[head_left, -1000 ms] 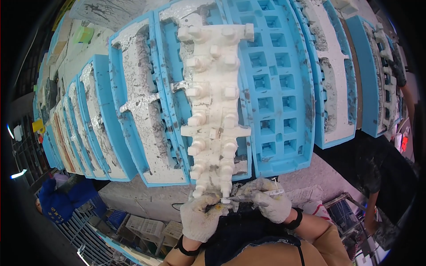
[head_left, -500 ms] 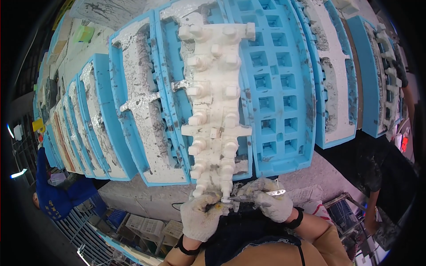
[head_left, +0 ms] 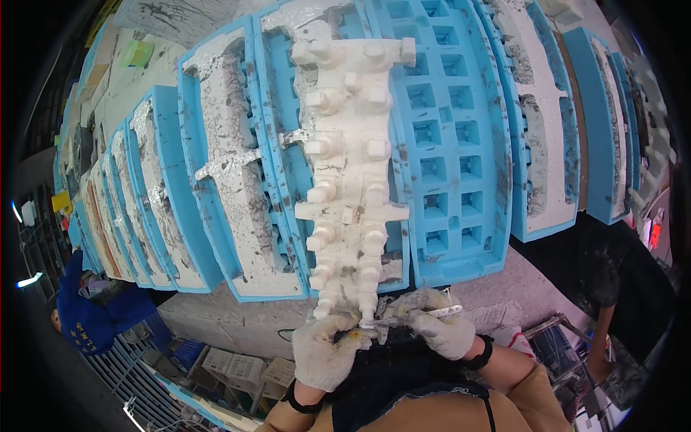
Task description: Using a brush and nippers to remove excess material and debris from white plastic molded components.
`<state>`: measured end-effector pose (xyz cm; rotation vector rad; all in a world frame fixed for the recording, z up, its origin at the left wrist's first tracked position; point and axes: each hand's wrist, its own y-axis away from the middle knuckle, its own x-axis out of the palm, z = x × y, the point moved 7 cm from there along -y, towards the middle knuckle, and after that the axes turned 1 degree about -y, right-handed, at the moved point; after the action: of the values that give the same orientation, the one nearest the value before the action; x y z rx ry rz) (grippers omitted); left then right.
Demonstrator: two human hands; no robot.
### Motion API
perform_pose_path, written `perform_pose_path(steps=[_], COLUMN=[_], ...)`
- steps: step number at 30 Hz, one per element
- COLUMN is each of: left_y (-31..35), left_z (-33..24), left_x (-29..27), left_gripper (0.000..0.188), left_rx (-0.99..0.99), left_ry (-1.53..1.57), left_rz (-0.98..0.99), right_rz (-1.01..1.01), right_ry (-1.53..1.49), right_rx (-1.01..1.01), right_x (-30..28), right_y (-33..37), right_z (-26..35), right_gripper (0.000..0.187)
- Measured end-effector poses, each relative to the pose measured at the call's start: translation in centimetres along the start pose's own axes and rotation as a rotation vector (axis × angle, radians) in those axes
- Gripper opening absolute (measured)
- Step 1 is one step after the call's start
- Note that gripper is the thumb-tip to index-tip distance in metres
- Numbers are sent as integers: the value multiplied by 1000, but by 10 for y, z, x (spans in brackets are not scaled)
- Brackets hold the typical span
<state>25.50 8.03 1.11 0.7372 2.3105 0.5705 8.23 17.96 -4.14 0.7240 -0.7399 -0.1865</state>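
A long white casting [head_left: 349, 165] with paired knobs and two crosspieces lies lengthwise before me, over blue moulds. My left hand [head_left: 324, 353], in a stained white glove, is closed around its near end at the last knobs. My right hand [head_left: 435, 330], gloved too, grips a slim knife [head_left: 448, 311]; its pale handle juts past the fingers. The knife's thin blade points left, against the knob at the casting's near right corner. The exact contact at the tip is partly hidden by my fingers.
Right of the casting stands a blue mould [head_left: 461, 216] with square pockets. White-filled blue moulds [head_left: 241, 165] line the left, and another [head_left: 543, 144] the right. A co-worker in blue [head_left: 93, 309] is at far left; another person's arm [head_left: 601, 338] shows at right. Crates [head_left: 245, 367] sit below.
At far right, another white casting has come away from its blue mould, moving right. The co-worker in blue has shifted slightly. My hands, the knife and my casting stay nearly where they were.
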Motion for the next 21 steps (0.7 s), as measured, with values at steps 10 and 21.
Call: perform_pose_path(steps=[10,21], left_y=[0,1], left_z=[3,8], left_x=[-1,0], left_gripper=[19,18], left_rx=[-61,-71], left_ry=[-20,47], left_rz=[4,6], right_rz=[2,52], right_ry=[70,-32], right_rx=[-19,-50], right_x=[-3,-6], right_y=[0,2], right_z=[-1,-6], right_gripper=[22,19])
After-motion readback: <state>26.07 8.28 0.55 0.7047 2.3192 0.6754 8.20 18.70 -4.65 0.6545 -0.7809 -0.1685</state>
